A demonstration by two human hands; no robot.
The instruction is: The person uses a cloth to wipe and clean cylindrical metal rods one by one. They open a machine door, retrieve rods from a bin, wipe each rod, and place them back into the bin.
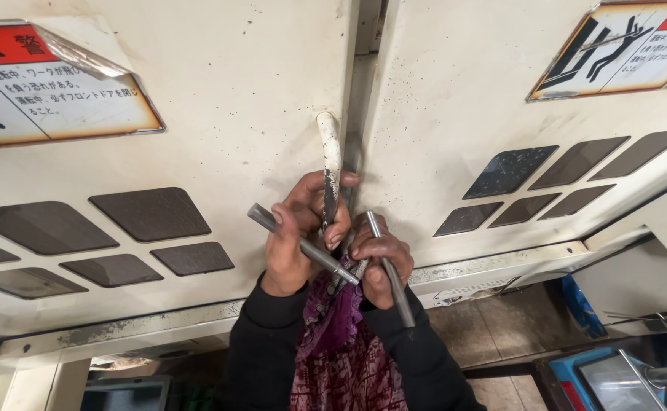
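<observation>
- Left hand (pixel 297 232): fingers wrapped tight around one door handle (pixel 329 164) and one grey metal rod (pixel 303 244), which slants from upper left to lower right.
- Right hand (pixel 380 259): closed around a second metal rod (pixel 389 268), which runs down and to the right, just beside the first.
- Rods counted: two, crossing near the middle, in front of the gap between the doors.
- Two cream machine doors (pixel 234 114), left and right; each bears one warning label (pixel 52 84) and a group of dark window panes (pixel 151 213).
- One purple patterned cloth (pixel 337 335) hangs between the black sleeves (pixel 261 350).
</observation>
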